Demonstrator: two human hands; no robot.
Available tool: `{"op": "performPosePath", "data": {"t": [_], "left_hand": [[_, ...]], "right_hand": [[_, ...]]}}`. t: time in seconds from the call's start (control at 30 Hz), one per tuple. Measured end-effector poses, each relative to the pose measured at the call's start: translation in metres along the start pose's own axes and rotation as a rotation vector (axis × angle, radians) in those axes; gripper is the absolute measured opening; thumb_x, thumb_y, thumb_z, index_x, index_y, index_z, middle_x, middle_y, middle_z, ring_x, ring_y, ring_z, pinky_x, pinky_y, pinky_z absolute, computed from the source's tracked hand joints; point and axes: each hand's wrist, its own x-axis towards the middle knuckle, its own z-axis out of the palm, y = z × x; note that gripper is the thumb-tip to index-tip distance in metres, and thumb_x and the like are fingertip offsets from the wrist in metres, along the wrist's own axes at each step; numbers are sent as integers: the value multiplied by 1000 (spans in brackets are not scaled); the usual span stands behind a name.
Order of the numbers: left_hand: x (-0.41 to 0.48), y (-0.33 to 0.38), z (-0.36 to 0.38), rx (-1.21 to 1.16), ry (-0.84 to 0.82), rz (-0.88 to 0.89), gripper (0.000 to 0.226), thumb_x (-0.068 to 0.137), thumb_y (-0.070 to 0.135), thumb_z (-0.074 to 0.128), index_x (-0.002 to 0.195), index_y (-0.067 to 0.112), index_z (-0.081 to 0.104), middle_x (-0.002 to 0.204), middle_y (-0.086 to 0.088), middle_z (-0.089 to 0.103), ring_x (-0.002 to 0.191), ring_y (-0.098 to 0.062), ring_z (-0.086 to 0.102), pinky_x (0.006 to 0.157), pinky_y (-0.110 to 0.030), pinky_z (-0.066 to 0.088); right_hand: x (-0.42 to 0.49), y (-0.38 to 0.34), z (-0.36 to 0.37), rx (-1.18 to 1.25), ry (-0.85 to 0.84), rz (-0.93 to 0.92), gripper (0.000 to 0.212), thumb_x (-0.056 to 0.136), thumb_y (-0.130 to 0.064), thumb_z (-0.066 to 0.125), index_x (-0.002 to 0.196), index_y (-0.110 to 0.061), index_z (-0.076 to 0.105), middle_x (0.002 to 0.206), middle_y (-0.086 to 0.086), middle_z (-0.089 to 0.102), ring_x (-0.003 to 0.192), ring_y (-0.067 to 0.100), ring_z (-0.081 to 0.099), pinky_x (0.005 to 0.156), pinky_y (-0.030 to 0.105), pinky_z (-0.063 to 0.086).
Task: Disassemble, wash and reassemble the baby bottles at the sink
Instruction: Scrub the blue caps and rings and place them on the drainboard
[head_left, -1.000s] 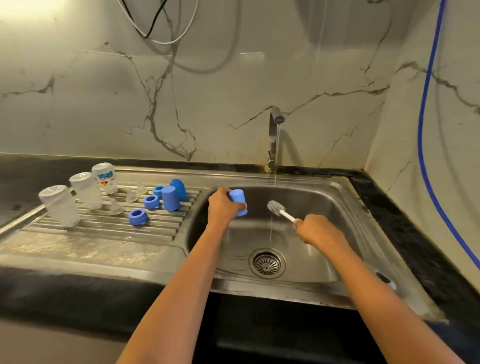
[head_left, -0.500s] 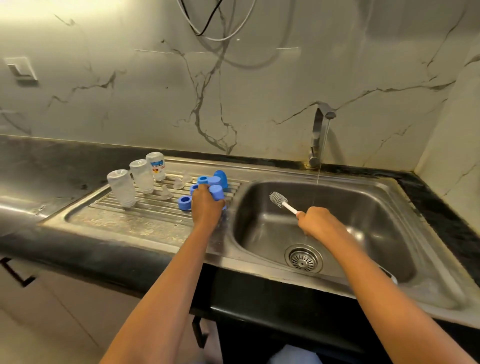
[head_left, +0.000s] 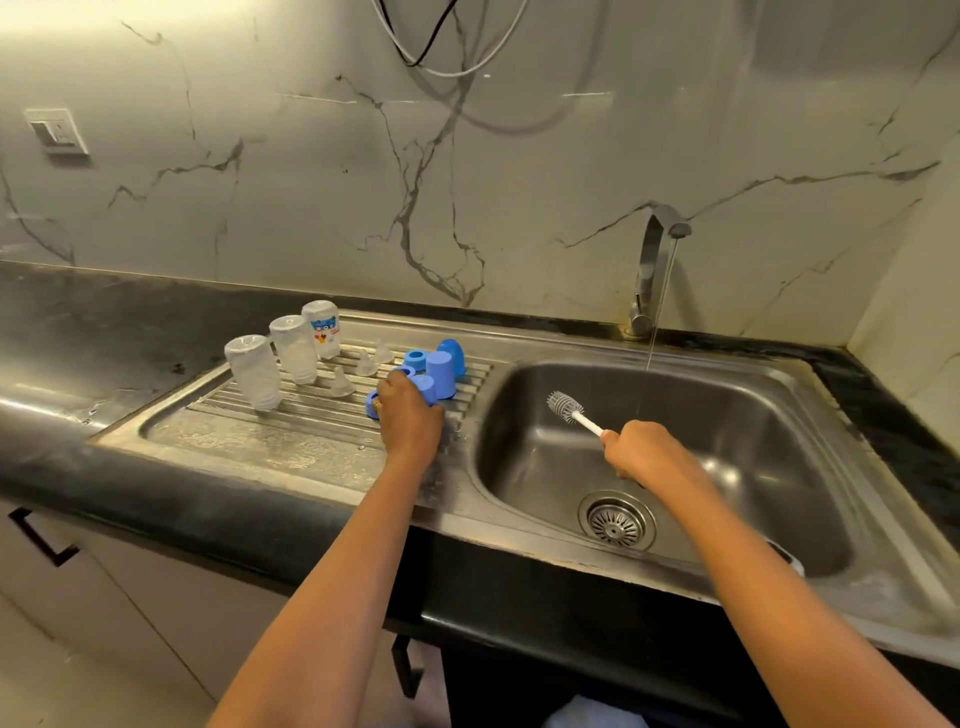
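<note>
Three clear baby bottles (head_left: 253, 371) stand upside down on the ribbed drainboard (head_left: 270, 431), with three clear nipples (head_left: 340, 383) beside them. Blue caps (head_left: 440, 374) and blue rings (head_left: 415, 359) cluster at the drainboard's right end. My left hand (head_left: 409, 421) rests there, fingers closed around a blue cap (head_left: 425, 388) set down among the others. My right hand (head_left: 644, 451) hovers over the sink basin (head_left: 737, 447), gripping the white handle of a grey bottle brush (head_left: 565, 406) whose bristles point up and left.
A thin stream of water runs from the tap (head_left: 655, 265) into the basin above the drain (head_left: 616, 520). Black countertop (head_left: 78, 322) surrounds the steel sink. Cables (head_left: 441, 47) hang on the marble wall; a switch plate (head_left: 56, 131) is at far left.
My left hand carried the blue cap from over the basin leftward onto the drainboard beside the other caps. My right hand kept the brush over the basin. The view shifted left.
</note>
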Motion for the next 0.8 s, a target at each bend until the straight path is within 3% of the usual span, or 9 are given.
{"op": "performPosePath", "data": {"t": [0.1, 0.23, 0.37, 0.5, 0.63, 0.73, 0.8], "left_hand": [[-5, 17, 6, 185, 74, 35, 67, 83, 19, 73, 137, 4, 36, 137, -19, 40, 128, -35, 38, 106, -40, 35], [-14, 46, 25, 231, 113, 189, 58, 84, 21, 67, 133, 9, 39, 136, -18, 42, 127, -33, 36, 107, -39, 30], [-34, 78, 52, 79, -23, 262, 53, 85, 22, 65, 131, 8, 42, 133, -18, 41, 126, -34, 33, 107, -39, 31], [-57, 102, 84, -74, -205, 234, 52, 86, 23, 68, 129, 9, 43, 132, -14, 41, 125, -33, 35, 102, -39, 37], [-70, 114, 108, -102, -332, 212, 51, 87, 23, 66, 131, 11, 44, 134, -12, 41, 126, -31, 33, 99, -36, 36], [-75, 116, 120, -94, -397, 201, 47, 89, 23, 65, 129, 11, 44, 133, -12, 41, 124, -30, 33, 98, -35, 36], [-74, 115, 125, -73, -426, 197, 46, 89, 24, 65, 128, 11, 45, 133, -12, 41, 124, -31, 33, 99, -35, 34]], "right_hand": [[4, 10, -2, 12, 14, 8, 37, 99, -40, 37, 80, -12, 54, 81, 6, 62, 74, 26, 59, 64, 30, 45], [7, 26, -11, 34, 34, 29, 39, 99, -37, 36, 74, -13, 53, 71, 3, 60, 64, 21, 56, 58, 28, 41], [11, 46, -23, 25, 89, 77, 31, 99, -37, 38, 85, -14, 55, 78, 3, 58, 74, 24, 58, 59, 28, 39], [20, 62, -32, -35, 175, 132, 31, 100, -34, 41, 111, -14, 62, 106, 7, 63, 97, 28, 61, 71, 30, 42], [33, 69, -35, -79, 197, 202, 36, 101, -37, 40, 111, -13, 65, 97, 5, 64, 85, 24, 58, 67, 29, 41], [43, 74, -34, -64, 228, 146, 41, 101, -40, 36, 111, -11, 64, 101, 7, 64, 90, 27, 60, 69, 31, 42], [47, 75, -36, -22, 234, 92, 42, 102, -41, 35, 108, -10, 64, 93, 7, 61, 84, 27, 58, 67, 32, 41]]}}
